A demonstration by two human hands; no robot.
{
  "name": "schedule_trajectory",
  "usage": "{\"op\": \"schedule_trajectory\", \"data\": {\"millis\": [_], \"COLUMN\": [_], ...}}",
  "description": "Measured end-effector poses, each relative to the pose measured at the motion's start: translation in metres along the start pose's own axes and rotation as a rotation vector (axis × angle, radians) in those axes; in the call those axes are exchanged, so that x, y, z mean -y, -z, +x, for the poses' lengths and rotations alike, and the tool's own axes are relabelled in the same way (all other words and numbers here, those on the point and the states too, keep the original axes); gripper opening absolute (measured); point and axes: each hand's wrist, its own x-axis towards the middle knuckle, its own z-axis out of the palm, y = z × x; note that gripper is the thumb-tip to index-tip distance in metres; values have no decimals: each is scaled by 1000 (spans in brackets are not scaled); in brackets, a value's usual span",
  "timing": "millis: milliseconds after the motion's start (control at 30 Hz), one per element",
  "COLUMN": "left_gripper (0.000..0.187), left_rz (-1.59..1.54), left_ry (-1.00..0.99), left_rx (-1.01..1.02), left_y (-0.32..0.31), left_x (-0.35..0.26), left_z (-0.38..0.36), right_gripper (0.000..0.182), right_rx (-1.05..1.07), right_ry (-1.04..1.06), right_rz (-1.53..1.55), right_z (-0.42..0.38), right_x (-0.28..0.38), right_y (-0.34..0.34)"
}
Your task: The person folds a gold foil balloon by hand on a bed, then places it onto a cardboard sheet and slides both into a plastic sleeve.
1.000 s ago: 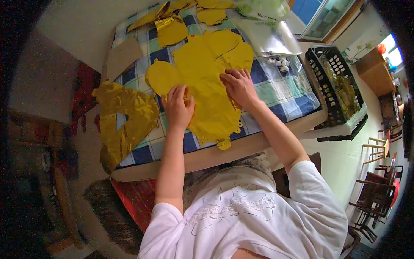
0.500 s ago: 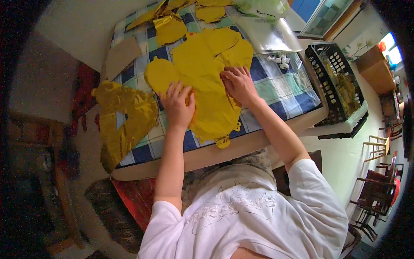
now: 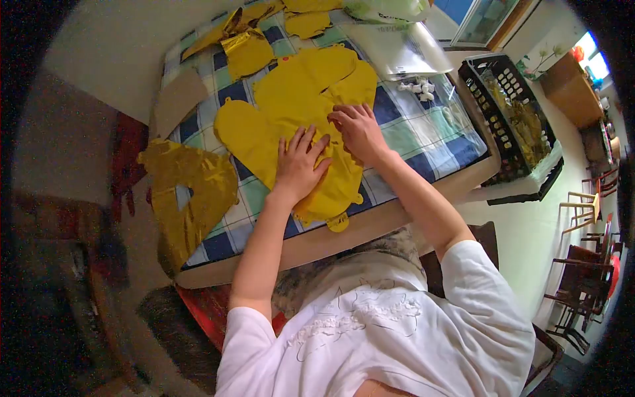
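A flat, uninflated yellow foil balloon [image 3: 288, 89] with rounded lobes and small edge tabs lies spread on a checked cloth [image 3: 456, 142]. My left hand [image 3: 301, 165] rests palm down on its lower middle, fingers spread. To the right, my right hand [image 3: 358, 134] has its fingers bent, with the tips gathered at a crease in the foil; what lies beneath them is partly hidden. A shiny gold foil piece with a hole [image 3: 208, 192] sits left of the balloon and drapes over the table's edge.
More folded gold foil pieces [image 3: 248, 53] lie at the far side. Cardboard [image 3: 178, 99] is at the left edge. A clear plastic sheet [image 3: 403, 49] and small white pieces [image 3: 419, 88] lie at right. Beyond stands a black crate [image 3: 493, 106] holding gold items.
My left hand has slid right, from the left lobe onto the balloon's middle, and its fingers are spread flatter. The right hand stays near the same crease. The view has shifted slightly.
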Motion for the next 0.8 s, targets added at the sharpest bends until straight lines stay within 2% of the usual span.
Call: {"op": "schedule_trajectory", "data": {"millis": [167, 267, 367, 467, 567, 667, 800], "left_gripper": [48, 45, 39, 28, 18, 17, 23], "left_rz": [-20, 17, -145, -200, -311, -365, -262], "left_ry": [8, -28, 41, 380, 542, 513, 451], "left_rx": [4, -103, -414, -651, -627, -619, -567], "left_y": [1, 6, 4, -7, 2, 1, 6], "left_x": [-3, -9, 9, 45, 52, 52, 43], "left_z": [-4, -5, 0, -6, -14, -13, -12], "right_gripper": [30, 26, 26, 26, 25, 26, 29], "right_rx": [3, 35, 40, 16, 36, -10, 13], "right_ry": [-1, -14, -6, -7, -43, -11, 5], "right_rz": [-10, -69, -6, -4, -12, -16, -15], "right_z": [2, -1, 0, 0, -1, 2, 2], "right_x": [0, -6, -8, -7, -6, 0, 3], "right_y": [-1, -9, -11, -13, -14, -6, 2]}}
